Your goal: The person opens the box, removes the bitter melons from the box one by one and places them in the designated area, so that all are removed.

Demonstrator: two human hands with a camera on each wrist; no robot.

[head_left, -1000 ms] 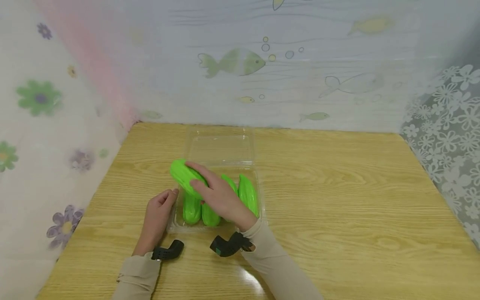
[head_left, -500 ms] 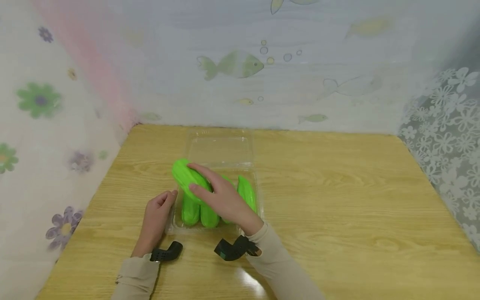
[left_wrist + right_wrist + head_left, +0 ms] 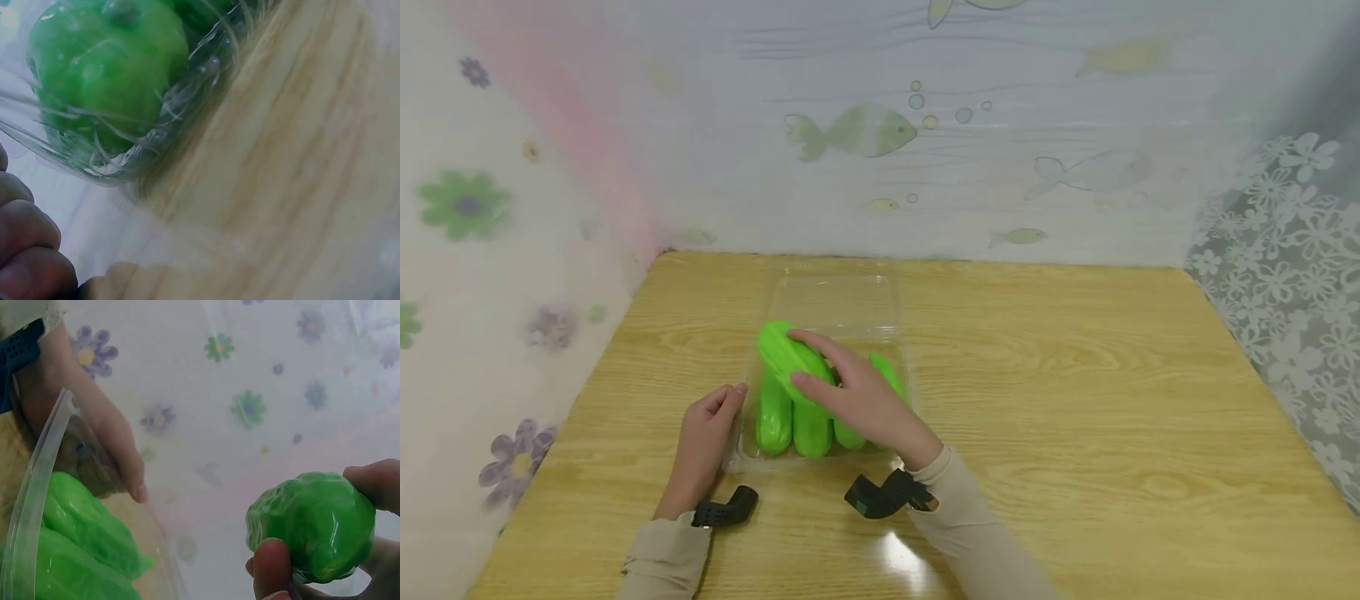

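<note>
My right hand [image 3: 868, 396] grips a bright green, ridged bitter gourd [image 3: 790, 358], also seen end-on in the right wrist view as a bitter gourd [image 3: 312, 528] between thumb and fingers. It slants over the left part of an open clear plastic box [image 3: 752, 462]. Several similar bitter gourds [image 3: 812, 429] lie side by side in that box, some partly hidden by the right hand. At the box's left edge, my left hand [image 3: 703, 437] has curled fingers and pinches the rim. Its curled fingers [image 3: 31, 231] show beside the box corner in the left wrist view.
The box's clear lid [image 3: 835, 300] lies folded back behind it on the wooden table [image 3: 1060, 392]. A patterned wall covering [image 3: 850, 192] rises behind the table, and a flowered one [image 3: 535, 375] stands at its left. Black wrist cameras [image 3: 726, 507] sit on both wrists.
The right hand has shifted right with the bitter gourd, bringing it further over the box. The left hand stays at the box's left edge. The head view has shifted slightly.
</note>
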